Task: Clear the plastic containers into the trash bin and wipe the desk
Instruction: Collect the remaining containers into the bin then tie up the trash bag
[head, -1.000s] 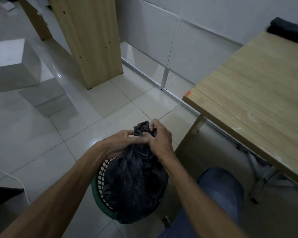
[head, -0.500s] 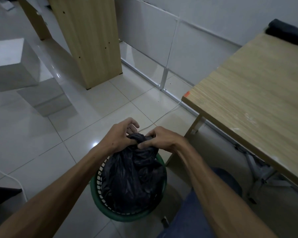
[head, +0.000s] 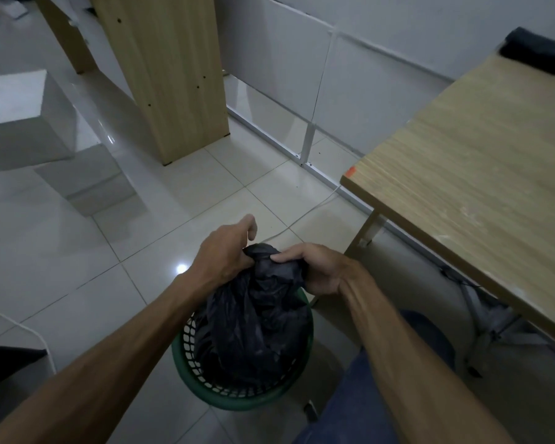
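Observation:
A round green mesh trash bin (head: 191,363) stands on the tiled floor between my forearms. A black plastic bag (head: 253,318) fills it, its mouth gathered into a bunch at the top. My left hand (head: 223,254) grips the left side of that bunch, index finger lifted. My right hand (head: 321,267) pinches the bunch from the right with thumb and curled fingers. The wooden desk (head: 481,174) stretches out to the right, its top bare apart from pale smears. No plastic containers are visible; the bag's contents are hidden.
A dark cloth (head: 539,51) lies at the desk's far corner. A tall wooden panel (head: 170,75) stands on the floor ahead, a white block (head: 16,113) at the left. White cables (head: 305,216) run across the tiles. My jeans-clad knee (head: 382,379) is beside the bin.
The bag has dropped from its raised position back down into the bin. Both hands came lower with it and shifted their hold on the gathered top.

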`<state>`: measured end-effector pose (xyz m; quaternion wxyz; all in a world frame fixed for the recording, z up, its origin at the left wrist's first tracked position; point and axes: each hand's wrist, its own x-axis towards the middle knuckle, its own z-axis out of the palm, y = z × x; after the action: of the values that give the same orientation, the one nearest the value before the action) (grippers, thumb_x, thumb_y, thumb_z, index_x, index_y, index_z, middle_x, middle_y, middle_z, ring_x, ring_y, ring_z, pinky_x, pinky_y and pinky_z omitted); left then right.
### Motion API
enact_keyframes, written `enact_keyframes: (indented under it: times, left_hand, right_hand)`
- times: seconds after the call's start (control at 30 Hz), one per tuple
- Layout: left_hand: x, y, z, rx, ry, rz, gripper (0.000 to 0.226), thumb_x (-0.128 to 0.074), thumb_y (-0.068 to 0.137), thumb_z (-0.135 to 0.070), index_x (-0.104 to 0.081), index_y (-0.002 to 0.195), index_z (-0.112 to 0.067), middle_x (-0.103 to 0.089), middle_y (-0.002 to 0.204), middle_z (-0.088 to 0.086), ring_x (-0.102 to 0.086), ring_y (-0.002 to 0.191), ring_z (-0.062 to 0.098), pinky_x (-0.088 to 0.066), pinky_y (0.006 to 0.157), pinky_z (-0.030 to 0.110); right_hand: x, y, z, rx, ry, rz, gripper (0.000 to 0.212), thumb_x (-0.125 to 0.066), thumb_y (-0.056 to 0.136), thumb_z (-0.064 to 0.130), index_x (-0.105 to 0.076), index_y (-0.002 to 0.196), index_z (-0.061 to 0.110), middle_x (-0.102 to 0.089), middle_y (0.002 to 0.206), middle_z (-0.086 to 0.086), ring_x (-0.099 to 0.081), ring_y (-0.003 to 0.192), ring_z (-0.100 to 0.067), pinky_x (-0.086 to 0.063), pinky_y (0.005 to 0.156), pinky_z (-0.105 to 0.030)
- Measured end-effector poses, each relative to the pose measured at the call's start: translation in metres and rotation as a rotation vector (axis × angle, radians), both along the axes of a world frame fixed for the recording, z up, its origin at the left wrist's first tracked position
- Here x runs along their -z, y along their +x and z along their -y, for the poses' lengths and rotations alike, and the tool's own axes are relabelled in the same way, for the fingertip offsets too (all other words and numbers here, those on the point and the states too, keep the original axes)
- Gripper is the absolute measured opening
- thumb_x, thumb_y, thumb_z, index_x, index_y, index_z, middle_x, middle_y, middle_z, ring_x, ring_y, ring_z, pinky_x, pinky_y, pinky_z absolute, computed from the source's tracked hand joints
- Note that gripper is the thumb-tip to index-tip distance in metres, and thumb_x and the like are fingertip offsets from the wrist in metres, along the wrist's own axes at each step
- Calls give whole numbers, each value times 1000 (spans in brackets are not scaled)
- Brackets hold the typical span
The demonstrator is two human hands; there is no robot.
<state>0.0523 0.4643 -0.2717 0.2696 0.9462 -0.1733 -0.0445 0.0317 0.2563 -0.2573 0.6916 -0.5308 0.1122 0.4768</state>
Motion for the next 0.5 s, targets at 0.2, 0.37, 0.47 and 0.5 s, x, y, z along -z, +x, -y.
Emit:
enact_keyframes:
  times: [0.2, 0.37, 0.47, 0.5]
  left_hand:
    - [-4, -10, 3, 43, -124, 48, 33, -69, 74, -7, -39, 80, -20, -50, 59, -4, -39, 52, 17, -41, 53, 38]
    - [-7, -10, -8, 109, -138, -98, 25, -86, 74, -24, -67, 89, -17, -71, 76, -4, -69, 70, 14, -59, 72, 35]
    - [-17, -7, -12, 152, -114, -99, 13, -82, 82, -25, -73, 87, -16, -72, 74, -5, -69, 69, 12, -59, 70, 34]
    - [-22, -4, -14, 164, -91, -109, 8, -80, 85, -23, -75, 86, -17, -73, 72, -5, -68, 67, 10, -57, 67, 31]
  right_hand:
    - [6, -7, -4, 249, 234, -114, 40, -60, 95, 20, -67, 129, -1, -68, 128, -20, -66, 113, -32, -50, 107, -41]
    - [7, -8, -8, 307, 206, -83, 32, -55, 102, 18, -68, 124, 0, -71, 123, -18, -69, 105, -29, -50, 104, -41]
    - [9, -9, -10, 264, 203, -72, 42, -55, 104, 22, -60, 135, -5, -64, 131, -21, -65, 113, -31, -49, 107, -42]
    - [8, -10, -9, 237, 215, -45, 47, -55, 105, 23, -56, 140, -8, -62, 133, -23, -63, 117, -33, -49, 108, -42]
